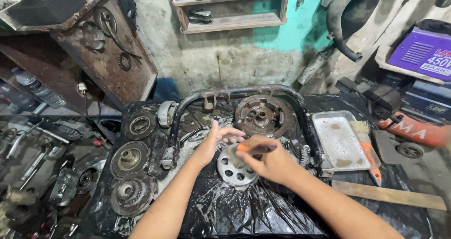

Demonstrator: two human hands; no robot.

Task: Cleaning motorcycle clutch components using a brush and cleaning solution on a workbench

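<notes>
Right hand (268, 163) is curled tight round an orange-handled brush (253, 148), brush lying across the top of a round metal disc (236, 169). Left hand (217, 140) has fingers half spread and loose, fingertips touching the disc's upper-left edge, holding nothing else.

Disc: pale grey, wet, w/ a ring of round holes near its rim; upper part hidden by both hands. It sits mid-table on black plastic sheet (244, 211), which is crumpled and wet.

Room: tight behind, where a black bent tube frame (244, 91) arches round a rusty round drum (260, 115). Left side has three dark round gear plates (130, 159) stacked in a column, near but apart from the disc. Right side has a metal tray (339, 140) w/ an orange paintbrush (366, 145) on its edge. Front of sheet, toward the person, is open.

Both forearms come in from bottom, converging on the disc, wrists raised off the sheet.
</notes>
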